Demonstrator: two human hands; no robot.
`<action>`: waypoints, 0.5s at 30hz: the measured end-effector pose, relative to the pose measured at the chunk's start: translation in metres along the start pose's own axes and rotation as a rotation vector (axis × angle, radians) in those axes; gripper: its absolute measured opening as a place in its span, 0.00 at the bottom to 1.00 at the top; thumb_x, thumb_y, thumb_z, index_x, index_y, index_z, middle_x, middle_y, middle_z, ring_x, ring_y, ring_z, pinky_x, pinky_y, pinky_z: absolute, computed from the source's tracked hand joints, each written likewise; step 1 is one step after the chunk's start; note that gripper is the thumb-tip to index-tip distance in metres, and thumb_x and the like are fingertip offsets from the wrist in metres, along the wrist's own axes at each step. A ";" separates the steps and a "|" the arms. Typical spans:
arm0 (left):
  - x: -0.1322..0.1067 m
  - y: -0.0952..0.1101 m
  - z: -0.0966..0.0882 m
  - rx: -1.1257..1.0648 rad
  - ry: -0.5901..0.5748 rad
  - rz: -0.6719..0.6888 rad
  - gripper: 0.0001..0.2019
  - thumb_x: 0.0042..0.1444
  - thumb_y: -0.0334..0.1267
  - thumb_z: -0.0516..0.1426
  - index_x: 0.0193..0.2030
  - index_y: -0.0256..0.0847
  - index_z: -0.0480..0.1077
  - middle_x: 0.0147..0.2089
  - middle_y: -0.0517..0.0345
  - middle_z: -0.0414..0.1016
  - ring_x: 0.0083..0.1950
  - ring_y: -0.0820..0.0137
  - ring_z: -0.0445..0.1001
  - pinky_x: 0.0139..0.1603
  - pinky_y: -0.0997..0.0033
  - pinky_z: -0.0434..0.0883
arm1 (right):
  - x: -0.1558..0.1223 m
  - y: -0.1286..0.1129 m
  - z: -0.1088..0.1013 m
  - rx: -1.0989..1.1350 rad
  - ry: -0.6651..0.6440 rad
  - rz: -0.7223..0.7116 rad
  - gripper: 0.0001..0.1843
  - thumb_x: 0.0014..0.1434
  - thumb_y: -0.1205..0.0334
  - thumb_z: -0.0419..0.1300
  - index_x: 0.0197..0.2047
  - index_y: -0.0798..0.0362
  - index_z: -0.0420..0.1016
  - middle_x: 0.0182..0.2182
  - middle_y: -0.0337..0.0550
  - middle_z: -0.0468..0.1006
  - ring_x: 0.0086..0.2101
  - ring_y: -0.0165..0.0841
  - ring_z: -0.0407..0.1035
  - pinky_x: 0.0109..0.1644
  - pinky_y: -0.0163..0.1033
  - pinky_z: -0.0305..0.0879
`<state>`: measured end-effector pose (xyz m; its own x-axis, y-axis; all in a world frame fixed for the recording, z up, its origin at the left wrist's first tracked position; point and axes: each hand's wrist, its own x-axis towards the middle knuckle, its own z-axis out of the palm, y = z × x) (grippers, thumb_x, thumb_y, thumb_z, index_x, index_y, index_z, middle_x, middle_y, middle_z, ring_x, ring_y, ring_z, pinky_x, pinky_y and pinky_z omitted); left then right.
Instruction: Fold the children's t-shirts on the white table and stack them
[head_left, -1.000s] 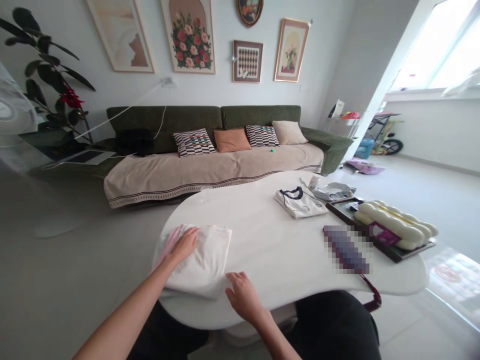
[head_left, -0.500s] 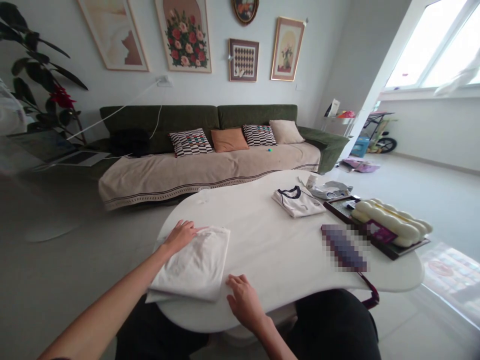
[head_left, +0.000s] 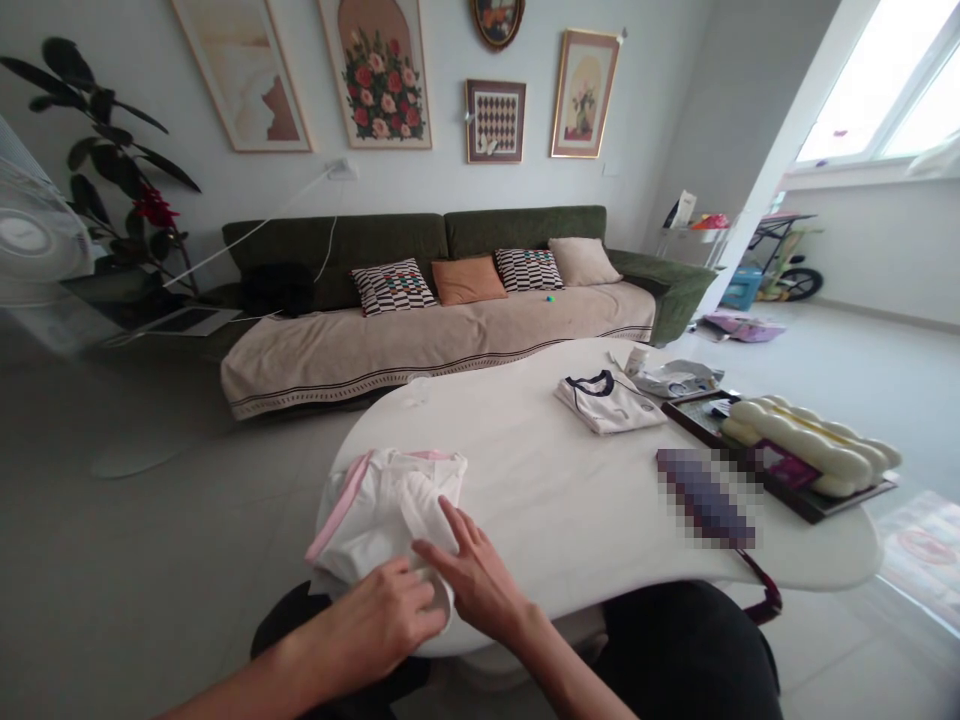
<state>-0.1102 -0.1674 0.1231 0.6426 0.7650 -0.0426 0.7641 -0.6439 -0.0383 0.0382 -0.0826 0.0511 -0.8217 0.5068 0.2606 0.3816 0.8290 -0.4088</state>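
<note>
A white garment with pink trim [head_left: 375, 510] lies partly folded at the left end of the white table [head_left: 517, 480]; its exact kind does not show. My left hand [head_left: 394, 612] is at the garment's near edge, its fingers curled round a bunched part of the cloth. On the garment's right side rests my right hand [head_left: 480, 575], fingers stretched out and thumb apart, touching the fabric. Farther back on the table sits a folded white T-shirt with a dark collar [head_left: 609, 402], away from both hands.
To the right are a dark tray [head_left: 814, 508] bearing a cream bumpy object [head_left: 810, 440], a blurred-out dark item with a strap [head_left: 705, 500], and a silver packet [head_left: 679, 378] by a small white bottle [head_left: 636, 361]. Behind the table stands a green sofa [head_left: 337, 250]; a fan [head_left: 34, 235] is far left.
My left hand has moved from the garment's far left edge to its near edge, gripping cloth. The pink trim now shows. My right hand has moved from the bare table onto the garment.
</note>
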 end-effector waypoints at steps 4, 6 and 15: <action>-0.004 0.033 -0.003 -0.038 -0.074 0.049 0.06 0.52 0.27 0.52 0.31 0.41 0.67 0.26 0.60 0.70 0.28 0.71 0.68 0.38 0.69 0.62 | 0.008 0.003 -0.012 -0.183 -0.209 -0.186 0.10 0.56 0.67 0.49 0.39 0.52 0.70 0.61 0.48 0.50 0.56 0.44 0.51 0.50 0.49 0.58; -0.010 0.038 -0.004 -0.103 -0.132 0.009 0.05 0.52 0.28 0.53 0.31 0.42 0.67 0.27 0.61 0.71 0.29 0.71 0.70 0.38 0.71 0.63 | 0.006 0.010 -0.012 -0.233 -0.314 -0.151 0.10 0.55 0.69 0.49 0.37 0.52 0.70 0.52 0.49 0.65 0.49 0.40 0.61 0.47 0.47 0.61; -0.071 0.009 0.062 -0.503 -0.065 -0.705 0.19 0.57 0.41 0.47 0.56 0.49 0.62 0.50 0.56 0.72 0.48 0.65 0.71 0.49 0.71 0.66 | -0.018 0.036 -0.002 -0.213 -0.362 0.120 0.09 0.56 0.67 0.50 0.35 0.55 0.71 0.31 0.48 0.75 0.33 0.36 0.70 0.35 0.38 0.64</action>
<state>-0.1530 -0.2281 0.0637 0.0173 0.9725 -0.2322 0.9268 0.0715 0.3686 0.0670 -0.0612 0.0332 -0.8474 0.5180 -0.1166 0.5307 0.8189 -0.2185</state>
